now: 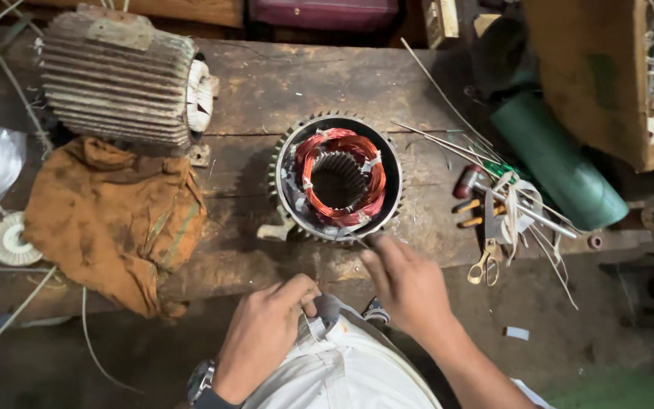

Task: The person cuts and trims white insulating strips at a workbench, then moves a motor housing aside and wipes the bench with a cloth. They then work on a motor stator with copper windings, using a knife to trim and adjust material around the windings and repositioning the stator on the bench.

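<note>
The right hand (406, 284), fingers pinched, touches the stator (338, 178) rim at 6 o'clock; the left hand (270, 329) grasps white cloth (327, 322).

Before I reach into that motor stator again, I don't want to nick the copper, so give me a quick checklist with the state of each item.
1. Stator sits upright on the wooden bench, bore facing up: ok.
2. Copper winding tied with white lacing all round: cannot tell, near side is hidden.
3. Right hand close to the stator's near rim: ok; what its fingertips pinch: cannot tell.
4. Left hand off the stator, at the white cloth on the lap: ok.
5. Scissors and pliers lie right of the stator, apart from it: ok.
6. Brown rag clear of the stator: ok.
</note>
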A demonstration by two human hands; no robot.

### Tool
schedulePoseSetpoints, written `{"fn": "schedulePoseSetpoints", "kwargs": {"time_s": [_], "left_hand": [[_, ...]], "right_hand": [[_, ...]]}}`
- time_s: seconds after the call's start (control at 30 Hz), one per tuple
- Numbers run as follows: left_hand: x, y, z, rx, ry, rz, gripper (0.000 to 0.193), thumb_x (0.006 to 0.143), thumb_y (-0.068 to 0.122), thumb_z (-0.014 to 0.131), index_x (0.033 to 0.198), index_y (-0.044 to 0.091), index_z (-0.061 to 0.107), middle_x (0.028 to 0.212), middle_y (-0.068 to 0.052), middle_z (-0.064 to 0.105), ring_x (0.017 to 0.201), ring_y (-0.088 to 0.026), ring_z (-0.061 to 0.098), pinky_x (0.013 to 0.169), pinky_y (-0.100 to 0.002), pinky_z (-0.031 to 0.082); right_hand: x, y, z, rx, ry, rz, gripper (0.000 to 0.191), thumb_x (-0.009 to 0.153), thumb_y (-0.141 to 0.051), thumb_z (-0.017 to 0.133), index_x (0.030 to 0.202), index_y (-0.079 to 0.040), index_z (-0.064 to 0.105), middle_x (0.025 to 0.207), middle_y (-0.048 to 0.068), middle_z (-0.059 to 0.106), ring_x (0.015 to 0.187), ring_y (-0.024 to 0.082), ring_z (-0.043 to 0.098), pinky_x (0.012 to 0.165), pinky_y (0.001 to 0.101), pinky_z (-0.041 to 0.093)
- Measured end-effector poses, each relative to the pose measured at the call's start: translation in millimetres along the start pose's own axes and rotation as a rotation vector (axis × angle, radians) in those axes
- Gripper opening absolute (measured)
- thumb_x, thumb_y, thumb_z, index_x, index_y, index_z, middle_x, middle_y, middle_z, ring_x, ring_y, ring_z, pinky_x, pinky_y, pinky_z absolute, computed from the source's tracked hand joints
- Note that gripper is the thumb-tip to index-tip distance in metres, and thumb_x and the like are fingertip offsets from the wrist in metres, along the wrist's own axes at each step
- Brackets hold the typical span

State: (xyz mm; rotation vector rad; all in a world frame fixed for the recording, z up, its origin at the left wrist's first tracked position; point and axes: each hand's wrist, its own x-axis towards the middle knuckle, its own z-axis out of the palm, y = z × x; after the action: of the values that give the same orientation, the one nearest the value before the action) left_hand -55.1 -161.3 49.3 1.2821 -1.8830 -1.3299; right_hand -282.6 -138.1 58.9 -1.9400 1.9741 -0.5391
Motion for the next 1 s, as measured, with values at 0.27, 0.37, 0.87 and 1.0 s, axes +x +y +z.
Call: {"fn": "schedulePoseSetpoints", "kwargs": {"time_s": [0.27, 0.37, 0.87, 1.0], "left_hand": [[-9, 8, 21, 0.048, 0.125, -0.046, 0.026, 0.081, -0.008, 0.057, 0.098, 0.009, 0.067, 0.082, -0.008, 0.077, 0.082, -0.033, 0.074, 0.068, -0.044, 0.057], [-11, 12, 30, 0.071, 0.19, -0.006, 0.028, 0.081, -0.009, 0.056, 0.1, 0.008, 0.066, 0.081, -0.008, 0.076, 0.083, -0.033, 0.073, 0.07, -0.044, 0.056], [-23, 23, 59, 0.34, 0.354, -0.025, 0.018, 0.085, 0.0, 0.057, 0.094, 0.013, 0.064, 0.08, -0.004, 0.072, 0.083, -0.029, 0.07, 0.068, -0.043, 0.055], [-23, 26, 57, 0.395, 0.354, -0.018, 0.019, 0.082, -0.001, 0.056, 0.093, 0.013, 0.064, 0.081, -0.003, 0.073, 0.083, -0.028, 0.07, 0.07, -0.042, 0.055]], "right_hand": [[3, 12, -7, -0.192, -0.038, -0.383, 0.024, 0.091, -0.026, 0.071, 0.113, -0.016, 0.067, 0.083, 0.006, 0.066, 0.066, 0.027, 0.068, 0.049, 0.0421, 0.051], [12, 27, 3, -0.336, -0.11, -0.237, 0.054, 0.089, -0.024, 0.072, 0.142, -0.022, 0.061, 0.08, 0.008, 0.066, 0.056, 0.028, 0.066, 0.045, 0.0433, 0.05], [12, 41, -7, -0.25, -0.178, -0.413, 0.06, 0.084, -0.015, 0.068, 0.142, -0.028, 0.061, 0.093, 0.005, 0.072, 0.059, 0.03, 0.068, 0.049, 0.044, 0.054], [12, 49, -6, -0.019, -0.183, -0.527, 0.066, 0.078, -0.035, 0.075, 0.14, -0.023, 0.059, 0.087, 0.007, 0.07, 0.061, 0.03, 0.069, 0.049, 0.0435, 0.054]]}}
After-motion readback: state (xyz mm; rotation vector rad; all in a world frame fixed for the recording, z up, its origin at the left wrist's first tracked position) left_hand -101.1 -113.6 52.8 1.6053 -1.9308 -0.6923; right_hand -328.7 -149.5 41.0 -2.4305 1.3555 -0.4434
